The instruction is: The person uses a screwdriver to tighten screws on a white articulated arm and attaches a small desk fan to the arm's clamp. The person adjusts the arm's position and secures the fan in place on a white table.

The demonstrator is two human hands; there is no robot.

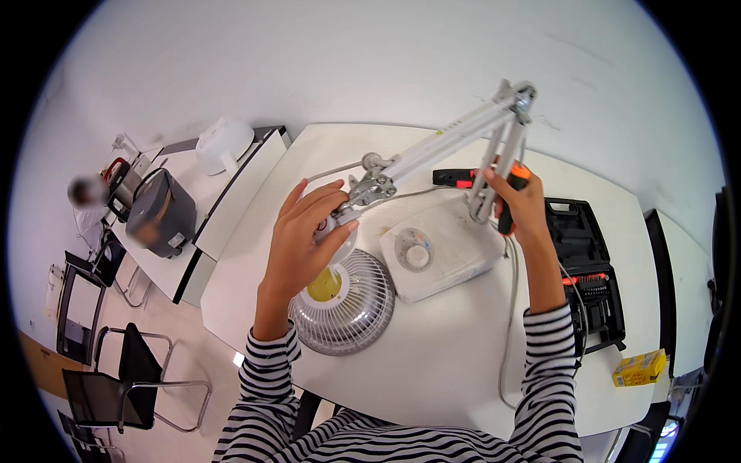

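Note:
A white folding-arm desk lamp (451, 144) stretches across the table, its bent elbow raised toward the wall. My left hand (305, 235) grips the joint just above the lamp head, thumb and fingers on either side. Below that hand, the round wire-caged lamp head (351, 305) rests on the tabletop, a yellow patch showing inside. My right hand (523, 202) is closed around an orange-and-black tool (519, 179), beside the lower end of the lamp arm; its exact kind is partly hidden. Beneath the arm lies a scuffed white lamp base (440, 251) with a round recess.
A black-and-red tool (454, 178) lies behind the base. To the right sit an open black tool case (583, 262) with bits and a yellow box (641, 369). Grey cable (509, 332) loops over the white table (432, 363). Another person (89, 208) is at far left.

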